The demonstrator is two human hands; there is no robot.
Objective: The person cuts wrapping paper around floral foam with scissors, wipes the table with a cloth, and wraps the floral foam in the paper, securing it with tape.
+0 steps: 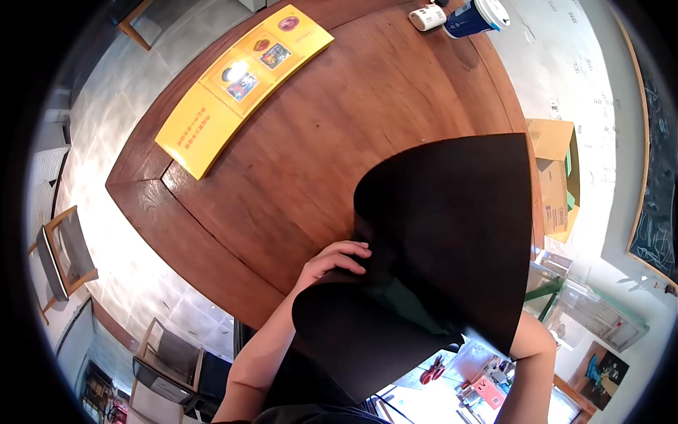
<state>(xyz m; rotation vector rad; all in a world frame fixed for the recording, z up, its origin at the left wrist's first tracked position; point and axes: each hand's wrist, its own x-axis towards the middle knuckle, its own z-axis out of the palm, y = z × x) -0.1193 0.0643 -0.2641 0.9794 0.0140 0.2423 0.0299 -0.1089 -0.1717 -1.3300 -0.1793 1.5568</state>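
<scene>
The left hand [326,266] curls against the bent black sheet [452,212] over the table [282,141] (right hand hidden; can't tell if either pinches), maybe bending it, which needs steady holding next.

That big plain black sheet [452,212] is kinda bent into two fat curves, with a dark green patch [408,305] showing in the fold between them, right over the wooden table's [304,141] near edge.
</scene>
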